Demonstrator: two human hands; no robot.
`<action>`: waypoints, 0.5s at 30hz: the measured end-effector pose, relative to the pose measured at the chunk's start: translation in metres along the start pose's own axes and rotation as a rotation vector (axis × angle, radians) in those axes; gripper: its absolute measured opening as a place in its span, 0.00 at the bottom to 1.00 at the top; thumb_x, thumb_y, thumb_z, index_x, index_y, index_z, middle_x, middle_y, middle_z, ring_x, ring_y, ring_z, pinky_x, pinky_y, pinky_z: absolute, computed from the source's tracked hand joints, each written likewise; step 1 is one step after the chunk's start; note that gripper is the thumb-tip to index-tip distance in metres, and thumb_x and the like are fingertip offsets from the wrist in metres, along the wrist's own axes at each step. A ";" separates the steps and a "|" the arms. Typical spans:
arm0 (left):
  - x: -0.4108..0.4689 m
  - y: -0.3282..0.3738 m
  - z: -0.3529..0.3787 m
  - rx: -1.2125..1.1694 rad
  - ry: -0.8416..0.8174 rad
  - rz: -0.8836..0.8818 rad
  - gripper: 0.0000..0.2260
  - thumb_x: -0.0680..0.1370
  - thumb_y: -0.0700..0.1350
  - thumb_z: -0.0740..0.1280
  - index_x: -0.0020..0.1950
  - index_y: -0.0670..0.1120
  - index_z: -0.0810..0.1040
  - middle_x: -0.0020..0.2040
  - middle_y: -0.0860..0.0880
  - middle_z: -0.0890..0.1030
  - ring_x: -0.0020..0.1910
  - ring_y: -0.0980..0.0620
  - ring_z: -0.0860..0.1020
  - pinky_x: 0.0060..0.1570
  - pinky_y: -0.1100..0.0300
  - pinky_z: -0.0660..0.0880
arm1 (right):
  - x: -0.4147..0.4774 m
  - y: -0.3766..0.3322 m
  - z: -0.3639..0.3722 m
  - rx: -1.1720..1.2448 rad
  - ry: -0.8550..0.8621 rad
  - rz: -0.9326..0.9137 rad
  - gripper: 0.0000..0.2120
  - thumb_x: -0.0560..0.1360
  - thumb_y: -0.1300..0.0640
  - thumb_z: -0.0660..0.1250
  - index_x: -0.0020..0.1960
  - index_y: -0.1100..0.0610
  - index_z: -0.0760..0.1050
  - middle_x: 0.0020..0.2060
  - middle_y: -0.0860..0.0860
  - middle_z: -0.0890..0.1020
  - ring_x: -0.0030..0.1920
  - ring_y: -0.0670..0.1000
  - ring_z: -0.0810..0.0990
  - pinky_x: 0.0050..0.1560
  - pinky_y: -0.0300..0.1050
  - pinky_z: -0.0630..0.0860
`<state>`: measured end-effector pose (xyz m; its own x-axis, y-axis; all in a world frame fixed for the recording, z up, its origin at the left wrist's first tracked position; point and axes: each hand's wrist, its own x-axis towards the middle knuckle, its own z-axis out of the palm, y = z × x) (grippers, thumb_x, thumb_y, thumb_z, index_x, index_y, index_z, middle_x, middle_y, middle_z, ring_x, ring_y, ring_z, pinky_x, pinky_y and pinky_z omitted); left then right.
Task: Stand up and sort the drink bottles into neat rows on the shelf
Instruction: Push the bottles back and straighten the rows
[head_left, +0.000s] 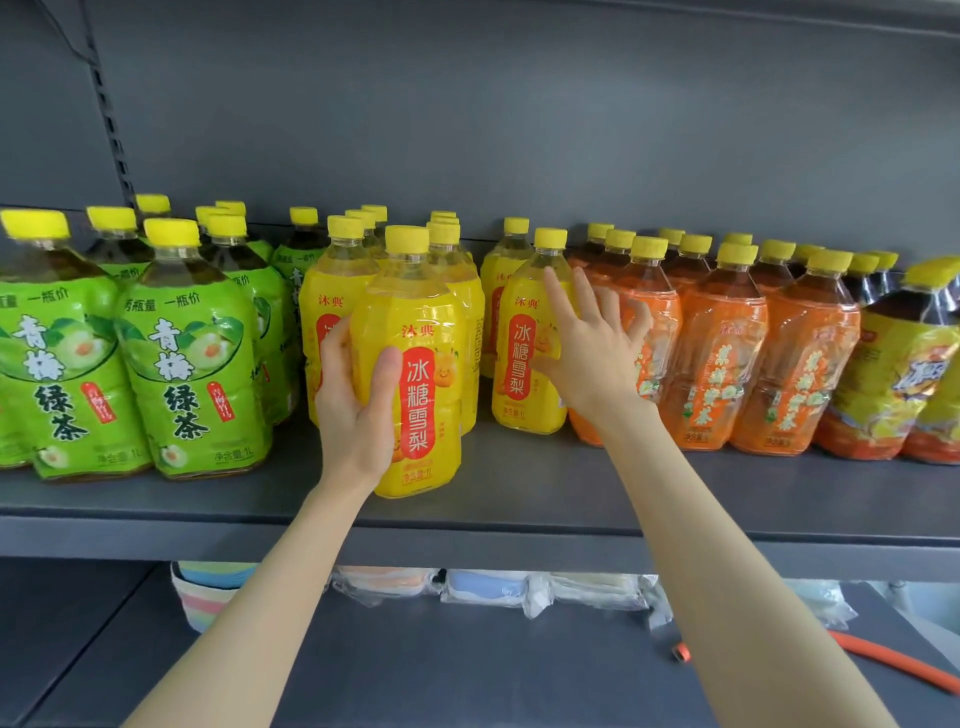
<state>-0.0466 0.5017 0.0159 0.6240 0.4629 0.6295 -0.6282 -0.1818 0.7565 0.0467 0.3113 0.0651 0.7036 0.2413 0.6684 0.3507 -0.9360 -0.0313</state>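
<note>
My left hand (358, 410) grips a yellow pear-drink bottle (421, 364) that stands upright near the front of the grey shelf (519, 499). My right hand (592, 353) is spread open, its palm against the right side of a second yellow bottle (524, 353) farther back. More yellow bottles (337, 291) stand behind the held one. Green-tea bottles (187, 364) fill the left. Orange-labelled tea bottles (727, 353) stand in rows on the right.
Dark tea bottles with yellow and orange labels (904, 374) sit at the far right. On the lower shelf lie wrapped packages (488, 587), a striped container (208, 592) and an orange hose (893, 660). The grey back panel (519, 130) rises behind the bottles.
</note>
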 end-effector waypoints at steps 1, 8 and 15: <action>0.000 0.000 0.000 -0.001 0.002 0.000 0.29 0.66 0.75 0.61 0.62 0.64 0.64 0.59 0.60 0.75 0.58 0.58 0.76 0.54 0.61 0.76 | 0.000 0.001 0.002 -0.018 0.019 -0.012 0.45 0.71 0.50 0.75 0.79 0.49 0.51 0.77 0.57 0.58 0.74 0.60 0.59 0.70 0.64 0.50; 0.001 -0.006 0.001 -0.009 0.018 0.018 0.25 0.70 0.67 0.63 0.64 0.60 0.64 0.56 0.66 0.76 0.55 0.65 0.77 0.50 0.68 0.76 | 0.006 0.001 0.003 0.021 0.003 -0.116 0.43 0.73 0.59 0.73 0.79 0.53 0.51 0.78 0.59 0.56 0.75 0.60 0.61 0.71 0.53 0.58; 0.003 -0.010 0.000 -0.013 0.016 0.020 0.22 0.71 0.63 0.61 0.64 0.60 0.64 0.58 0.62 0.76 0.56 0.61 0.77 0.51 0.66 0.76 | 0.002 -0.017 0.018 0.388 -0.039 0.010 0.44 0.75 0.70 0.67 0.79 0.54 0.43 0.79 0.57 0.45 0.75 0.61 0.61 0.58 0.50 0.74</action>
<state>-0.0390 0.5046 0.0103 0.6036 0.4731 0.6418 -0.6470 -0.1798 0.7410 0.0532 0.3319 0.0537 0.7284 0.2488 0.6383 0.5458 -0.7739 -0.3212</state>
